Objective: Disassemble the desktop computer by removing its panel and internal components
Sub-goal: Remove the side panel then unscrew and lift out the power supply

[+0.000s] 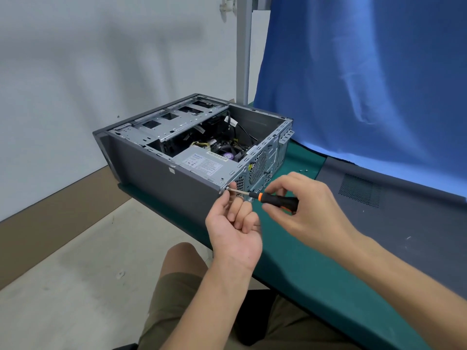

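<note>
Fingers (274,189) and thumb of the right hand (300,205) curl round a screwdriver (276,199), pinching its black handle just behind the orange collar. The thin metal shaft runs out toward 10 o'clock, and its tip meets the near rear corner of the computer case (161,170). The left hand (235,226) is palm up directly under the shaft, at 8 o'clock from the grip. Its fingers are curled and its thumb reaches up beside the tip, but whether it actually pinches the shaft or anything else cannot be told. The case lies on its side with the open face up, at 10 o'clock from the right hand, on the near left end of a green table (303,263) and partly overhanging the edge. Inside, a grey power supply (207,161) with a white label sits closest to the tip. A fan (228,154) and loose cables lie past it, and a bare metal drive cage (171,122) is at the far end. At 3 o'clock from the grip a dark panel (404,231) with a mesh vent lies flat on the table. A few small screws (304,170) rest on the green surface at 12 o'clock. A blue cloth (366,84) hangs behind, from 12 to 2 o'clock.
</note>
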